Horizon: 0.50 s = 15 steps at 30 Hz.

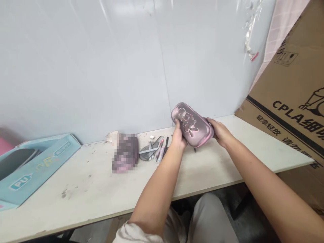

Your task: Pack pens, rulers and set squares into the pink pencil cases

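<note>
A shiny pink pencil case [194, 126] with an embossed cartoon figure on its lid is held tilted above the table. My left hand [180, 136] grips its left side, the thumb lying on the lid. At its right end my right hand [219, 131] is closed around the edge, some fingers hidden behind it. The case looks closed. Left of my hands, pens [166, 145] and clear rulers [151, 151] lie in a loose pile with a dark mesh-like piece [144, 154]. A small white block [152, 137] lies just behind them.
A blurred-out pinkish object [125, 153] stands left of the pens. An open light-blue box [43, 168] sits at the table's left. A large cardboard box [286, 101] leans at the right. The pale wall [101, 67] borders the table's [88, 199] back edge.
</note>
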{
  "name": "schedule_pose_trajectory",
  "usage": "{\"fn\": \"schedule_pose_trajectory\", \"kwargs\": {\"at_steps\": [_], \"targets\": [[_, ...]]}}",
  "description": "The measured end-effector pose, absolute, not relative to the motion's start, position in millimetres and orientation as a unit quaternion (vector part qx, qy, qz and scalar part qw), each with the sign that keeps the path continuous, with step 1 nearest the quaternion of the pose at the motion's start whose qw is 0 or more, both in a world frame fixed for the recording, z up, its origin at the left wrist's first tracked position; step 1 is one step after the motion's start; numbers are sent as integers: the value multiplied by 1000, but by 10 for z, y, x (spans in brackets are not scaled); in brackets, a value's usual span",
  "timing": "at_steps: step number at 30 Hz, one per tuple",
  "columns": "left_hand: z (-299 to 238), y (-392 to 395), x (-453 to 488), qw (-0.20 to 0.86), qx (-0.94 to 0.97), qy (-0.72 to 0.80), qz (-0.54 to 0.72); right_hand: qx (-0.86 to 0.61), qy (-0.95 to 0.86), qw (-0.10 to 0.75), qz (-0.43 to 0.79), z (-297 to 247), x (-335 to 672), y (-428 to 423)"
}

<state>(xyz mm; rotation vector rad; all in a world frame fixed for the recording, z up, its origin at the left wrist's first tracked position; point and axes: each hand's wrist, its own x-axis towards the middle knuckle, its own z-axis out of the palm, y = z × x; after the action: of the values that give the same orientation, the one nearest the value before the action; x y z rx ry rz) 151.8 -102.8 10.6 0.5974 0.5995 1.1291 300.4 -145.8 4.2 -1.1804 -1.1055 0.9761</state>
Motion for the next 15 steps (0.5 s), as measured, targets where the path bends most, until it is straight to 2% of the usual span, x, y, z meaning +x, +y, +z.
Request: {"fn": "schedule_pose_trajectory", "kwargs": {"at_steps": [5, 7, 12, 15], "targets": [[213, -1000, 1383, 684, 192, 294, 639, -393, -504, 539, 548, -178, 2571, -1600], [215, -1020, 1355, 675, 189, 296, 649, -361, -522, 522, 570, -277, 2374, -1622], [186, -1052, 1298, 679, 187, 309, 639, -460, -515, 549, 470, -361, 2106, -1535], [156, -964, 1189, 651, 206, 331, 652, -472, -527, 533, 464, -352, 2130, -1566]]}}
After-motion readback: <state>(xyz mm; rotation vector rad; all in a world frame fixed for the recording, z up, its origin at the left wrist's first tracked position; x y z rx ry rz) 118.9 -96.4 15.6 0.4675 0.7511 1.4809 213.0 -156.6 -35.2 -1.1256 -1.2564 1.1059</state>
